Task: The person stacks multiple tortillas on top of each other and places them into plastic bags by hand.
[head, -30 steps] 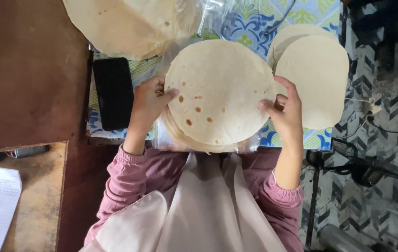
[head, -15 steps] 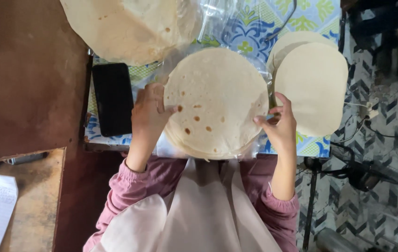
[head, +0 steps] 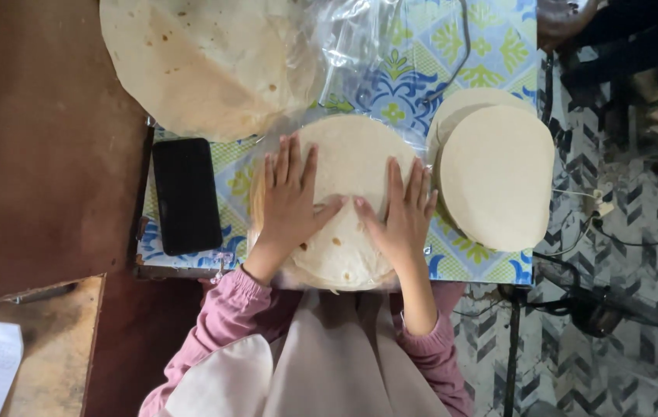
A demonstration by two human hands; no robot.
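Blue-green patterned tablecloth covers the table. I see the left hand and right hand flat on the tortilla stack at centre, fingers spread, gripping nothing. Black phone at 9 o'clock, second stack at 3, bagged flatbreads at 11.

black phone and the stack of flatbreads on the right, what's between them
In the head view, between the black phone and the right stack lies the round flatbread, with the left hand and right hand pressed flat on it.
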